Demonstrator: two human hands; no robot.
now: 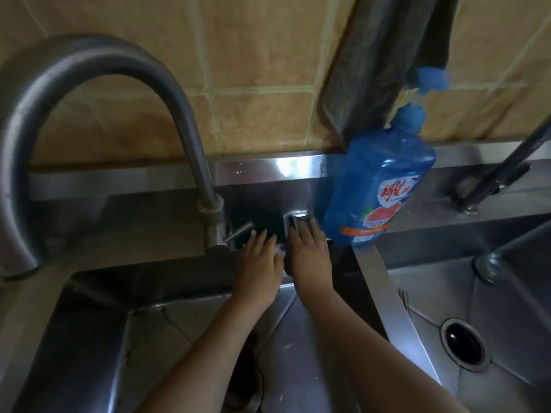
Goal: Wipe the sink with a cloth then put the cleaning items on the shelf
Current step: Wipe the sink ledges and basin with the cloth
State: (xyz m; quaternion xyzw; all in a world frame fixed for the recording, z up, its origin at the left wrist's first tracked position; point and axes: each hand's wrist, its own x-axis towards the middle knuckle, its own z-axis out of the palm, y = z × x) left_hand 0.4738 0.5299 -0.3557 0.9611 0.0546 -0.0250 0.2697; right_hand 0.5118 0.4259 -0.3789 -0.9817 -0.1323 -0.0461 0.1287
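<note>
Both hands reach over the left sink basin [98,329] to its back ledge. My left hand [259,260] lies flat, and its straight fingertips touch a dark green pad [259,225] on the ledge beside the faucet base. My right hand [310,254] lies next to it, fingers straight, with the tips on a small shiny metal piece [295,219]. A dark grey scrap, perhaps the cloth [284,262], shows between the two hands, mostly hidden. A blue dish soap bottle [378,186] stands just right of my right hand.
A tall curved faucet [89,67] arches over the left basin, its lever [238,231] by my left hand. A metal divider [384,290] separates the right basin with its drain [465,344]. A dark board [372,70] leans on the tiled wall. A second tap [492,180] stands at right.
</note>
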